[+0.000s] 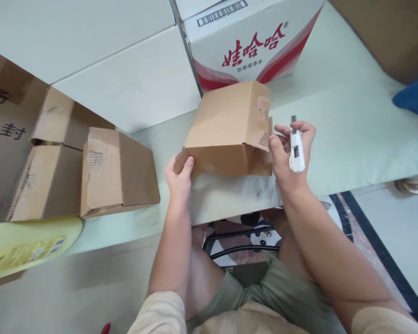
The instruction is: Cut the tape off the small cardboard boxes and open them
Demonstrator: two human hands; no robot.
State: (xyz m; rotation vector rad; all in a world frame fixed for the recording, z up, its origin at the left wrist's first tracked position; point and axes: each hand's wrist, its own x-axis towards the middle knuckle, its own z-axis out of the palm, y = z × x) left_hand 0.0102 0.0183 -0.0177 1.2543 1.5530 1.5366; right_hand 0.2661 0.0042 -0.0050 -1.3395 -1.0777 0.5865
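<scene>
Brown carton's point(226, 116) pinched by left hand point(181, 176), flaps point(260, 162) toward pale-green tabletop's point(351, 139) near edge, base hidden, white cutter point(297, 153) gripped by right hand point(290, 160).

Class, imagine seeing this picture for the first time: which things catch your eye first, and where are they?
Bold red lettering makes the white carton at top centre stand out. In front of it, the left hand grips a brown cardboard box near its left corner. At the box's right side, the right hand holds a small white tool.
</scene>
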